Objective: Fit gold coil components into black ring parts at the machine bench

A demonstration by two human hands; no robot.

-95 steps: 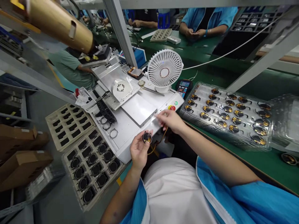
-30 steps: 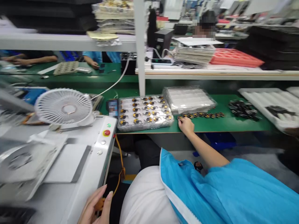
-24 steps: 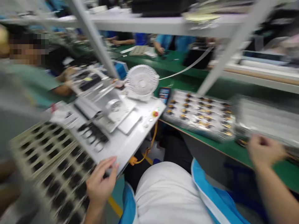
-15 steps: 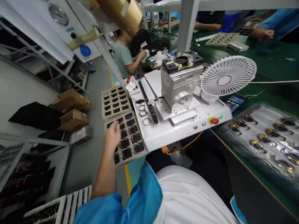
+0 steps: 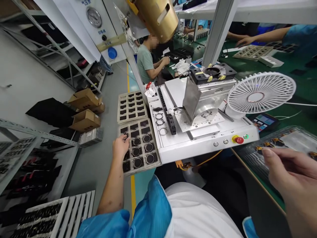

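Note:
My left hand point(image 5: 121, 145) is over the left side of a beige compartment tray point(image 5: 159, 162), its fingers pinched on a dark round watch case point(image 5: 125, 136). Several round watch cases point(image 5: 149, 147) with dark faces sit in the tray's near compartments. Large in the foreground on the right is my right hand point(image 5: 294, 175), its thumb and fingers brought together. Anything between those fingertips cannot be made out. Behind it lies a clear plastic tray point(image 5: 294, 134) with round, gold-edged parts point(image 5: 277, 141), partly covered by the hand.
A white machine base point(image 5: 188, 150) carries a metal block fixture point(image 5: 205, 99), loose rings point(image 5: 162, 131) and a red stop button point(image 5: 239, 140). A white fan point(image 5: 262, 92) stands to its right. Another beige tray point(image 5: 119, 109) lies farther back. Co-workers sit across the green table.
My right hand has come into view at the lower right. My left hand stays at the tray, now showing a dark round piece at its fingertips. The camera view has shifted.

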